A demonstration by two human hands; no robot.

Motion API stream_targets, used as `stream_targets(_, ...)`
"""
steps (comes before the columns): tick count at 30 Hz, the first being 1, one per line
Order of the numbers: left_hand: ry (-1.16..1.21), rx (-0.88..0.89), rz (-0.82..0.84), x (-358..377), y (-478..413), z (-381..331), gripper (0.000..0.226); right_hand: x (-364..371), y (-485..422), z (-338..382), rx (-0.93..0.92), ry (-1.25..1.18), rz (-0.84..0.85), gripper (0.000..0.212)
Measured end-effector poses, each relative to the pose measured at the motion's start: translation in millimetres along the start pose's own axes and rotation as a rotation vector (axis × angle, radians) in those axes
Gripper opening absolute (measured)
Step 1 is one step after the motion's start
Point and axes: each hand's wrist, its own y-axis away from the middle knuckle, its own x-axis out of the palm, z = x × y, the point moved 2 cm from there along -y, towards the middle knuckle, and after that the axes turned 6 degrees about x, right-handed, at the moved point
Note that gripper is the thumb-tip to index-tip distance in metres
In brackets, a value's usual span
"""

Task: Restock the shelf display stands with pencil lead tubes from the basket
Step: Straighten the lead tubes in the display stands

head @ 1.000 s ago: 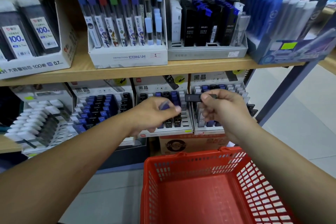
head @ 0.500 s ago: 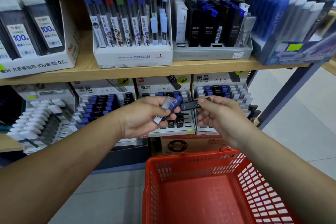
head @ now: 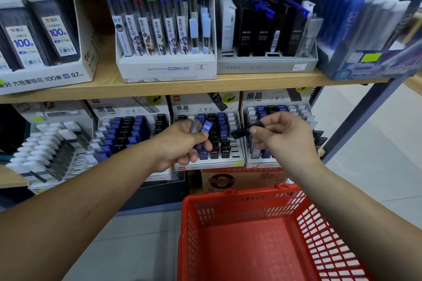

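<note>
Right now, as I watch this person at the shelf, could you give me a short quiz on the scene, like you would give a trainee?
1. True or false: the right hand pinches a black tube.
2. Which letters show on the blue tube held in the left hand? A) HB B) 4B C) 2H
3. Fill in: the basket below the hands is coloured ____.
Key: 1 true; 2 A; 3 red.
</note>
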Motion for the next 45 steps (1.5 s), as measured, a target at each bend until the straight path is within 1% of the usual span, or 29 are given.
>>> stream_targets(3, -0.014, -0.01, 0.004, 0, -2, 1, 0.005, 5, -1, -1, -0.016, 0.029, 0.034, 0.011)
stream_targets(5, -0.021, -0.014, -0.006, 0, -4, 3, 0.01, 8, -4, -4, -0.046, 0.099, 0.039, 0.012)
stream_targets(7, -0.016, -0.014, -0.007, 0, -5, 3, 0.005, 12, -8, -6, -0.103, 0.199, 0.039, 0.014)
stream_targets(10, 0.016, -0.018, -0.006, -1, -8, 4, 0.016, 23, -15, -7, -0.148, 0.281, 0.08, 0.013)
stream_targets(12, 0.033, -0.017, -0.009, -2, -9, 5, 0.014, 31, -20, -7, -0.162, 0.344, 0.09, 0.009)
stream_targets(17, 0.053, 0.003, -0.017, -10, -12, 11, 0.017, 42, -28, -10, -0.221, 0.633, 0.036, 0.011)
stream_targets(20, 0.044, 0.03, -0.002, -12, -11, 12, 0.016, 47, -30, -9, -0.277, 0.829, 0.019, 0.015)
stream_targets(22, 0.039, 0.037, 0.004, -13, -10, 13, 0.016, 50, -31, -8, -0.31, 0.896, -0.001, 0.018)
stream_targets(26, 0.039, 0.052, -0.003, -16, -10, 14, 0.015, 52, -33, -8, -0.351, 0.918, -0.02, 0.019)
stream_targets(28, 0.032, 0.063, -0.02, -17, -9, 14, 0.014, 50, -33, -7, -0.395, 0.88, -0.04, 0.018)
stream_targets(30, 0.014, 0.08, -0.038, -17, -10, 14, 0.014, 45, -33, -4, -0.433, 0.878, -0.083, 0.017)
stream_targets(32, 0.006, 0.087, -0.049, -16, -11, 13, 0.013, 38, -37, -2, -0.465, 0.926, -0.15, 0.016)
stream_targets(34, 0.014, 0.081, -0.052, -13, -13, 12, 0.013, 32, -40, -4, -0.49, 0.933, -0.18, 0.016)
stream_targets(37, 0.016, 0.081, -0.056, -7, -14, 10, 0.014, 28, -41, -12, -0.497, 0.896, -0.13, 0.016)
stream_targets(41, 0.016, 0.089, -0.061, -1, -17, 9, 0.016, 23, -43, -8, -0.425, 0.858, -0.053, 0.018)
stream_targets(45, -0.008, 0.101, -0.055, 5, -18, 9, 0.017, 19, -35, -4, -0.431, 0.925, 0.116, 0.021)
